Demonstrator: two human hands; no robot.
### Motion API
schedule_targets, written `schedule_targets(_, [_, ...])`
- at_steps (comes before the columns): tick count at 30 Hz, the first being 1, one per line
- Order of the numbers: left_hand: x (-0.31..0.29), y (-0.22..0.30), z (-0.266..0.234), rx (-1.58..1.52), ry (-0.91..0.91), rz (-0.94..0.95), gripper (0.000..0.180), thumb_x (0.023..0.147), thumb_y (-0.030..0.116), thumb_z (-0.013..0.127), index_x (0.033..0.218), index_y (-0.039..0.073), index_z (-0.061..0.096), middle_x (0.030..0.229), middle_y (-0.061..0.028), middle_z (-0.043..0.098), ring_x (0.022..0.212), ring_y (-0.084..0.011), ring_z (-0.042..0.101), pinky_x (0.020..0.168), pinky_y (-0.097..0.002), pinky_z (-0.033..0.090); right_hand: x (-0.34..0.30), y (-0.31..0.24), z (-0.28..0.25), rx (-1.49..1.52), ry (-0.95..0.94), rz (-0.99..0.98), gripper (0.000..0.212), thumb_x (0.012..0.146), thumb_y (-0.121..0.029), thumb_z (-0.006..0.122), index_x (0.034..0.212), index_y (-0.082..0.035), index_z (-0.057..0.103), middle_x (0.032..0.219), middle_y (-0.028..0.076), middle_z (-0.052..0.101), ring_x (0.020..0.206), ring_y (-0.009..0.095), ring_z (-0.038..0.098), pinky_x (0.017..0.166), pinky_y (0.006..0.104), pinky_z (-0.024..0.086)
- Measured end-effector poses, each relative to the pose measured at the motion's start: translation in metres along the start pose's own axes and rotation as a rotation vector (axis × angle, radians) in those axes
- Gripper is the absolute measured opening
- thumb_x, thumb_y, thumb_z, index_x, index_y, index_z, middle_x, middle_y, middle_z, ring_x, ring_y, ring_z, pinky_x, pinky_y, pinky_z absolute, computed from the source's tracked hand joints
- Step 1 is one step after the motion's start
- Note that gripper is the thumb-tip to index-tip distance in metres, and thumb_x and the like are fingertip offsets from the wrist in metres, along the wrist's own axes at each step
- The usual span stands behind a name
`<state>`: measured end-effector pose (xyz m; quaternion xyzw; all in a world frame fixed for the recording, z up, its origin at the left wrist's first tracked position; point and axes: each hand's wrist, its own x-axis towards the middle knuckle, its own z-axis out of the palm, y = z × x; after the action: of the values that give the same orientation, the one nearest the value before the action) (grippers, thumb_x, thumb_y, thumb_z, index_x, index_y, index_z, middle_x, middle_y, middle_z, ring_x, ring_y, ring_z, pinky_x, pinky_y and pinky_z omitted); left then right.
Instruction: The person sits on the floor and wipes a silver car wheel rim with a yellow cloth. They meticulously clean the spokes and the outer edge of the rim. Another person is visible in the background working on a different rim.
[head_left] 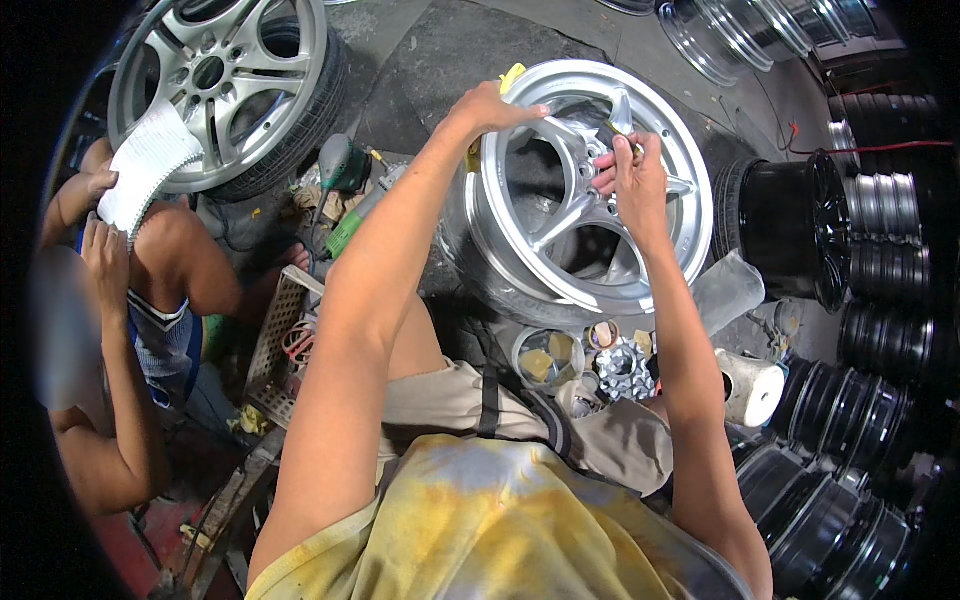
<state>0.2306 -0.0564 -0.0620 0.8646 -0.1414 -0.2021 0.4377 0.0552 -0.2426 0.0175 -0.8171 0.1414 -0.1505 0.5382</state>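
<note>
Silver rim [562,222]: left hand [493,110] clasps edge; right hand [639,172] curled, grip unclear; tub [519,364] near.

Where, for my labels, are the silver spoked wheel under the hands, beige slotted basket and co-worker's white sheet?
Silver spoked wheel [558,224], head view: lower-left spoke.
Beige slotted basket [268,328], head view: side wall.
White sheet [152,165], head view: middle.

Head view: left of two worn fisheyes, facing down from above, fairly near hands [640,180].

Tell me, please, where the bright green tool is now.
In the head view, the bright green tool lies left of centre, beside the left forearm and below the dark green tool.
</note>
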Motion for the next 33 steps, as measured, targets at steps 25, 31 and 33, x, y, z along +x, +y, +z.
schedule_targets(25, [-0.003,0.006,0.003,0.013,0.057,-0.054,0.072,0.094,0.060,0.051,0.121,-0.005,0.067,0.119,-0.0288,0.067,0.117,-0.0419,0.063,0.101,-0.0480,0.047,0.054,-0.004,0.029,-1.013,-0.467,-1.009,0.035,0.079,-0.002,0.064,0.114,0.001,0.063,0.105,0.009,0.058,0.094,0.026,0.057,0.085,0.0372,0.049])
schedule_targets(31, [-0.010,0.011,-0.004,0.075,0.034,-0.036,0.071,0.095,0.059,0.050,0.118,-0.006,0.068,0.115,-0.0292,0.068,0.113,-0.0430,0.065,0.098,-0.0493,0.049,0.041,-0.009,0.017,-0.985,-0.496,-0.948,0.032,0.079,0.000,0.062,0.111,0.002,0.063,0.105,0.010,0.060,0.094,0.027,0.059,0.087,0.0375,0.050])
schedule_targets(33, [-0.008,0.012,0.000,0.071,0.073,-0.025,0.071,0.095,0.058,0.049,0.117,-0.007,0.069,0.113,-0.0293,0.069,0.111,-0.0435,0.065,0.097,-0.0498,0.049,0.041,-0.009,0.019,-0.997,-0.481,-0.950,0.030,0.079,0.001,0.062,0.109,0.002,0.063,0.104,0.011,0.060,0.094,0.027,0.059,0.086,0.0380,0.050])
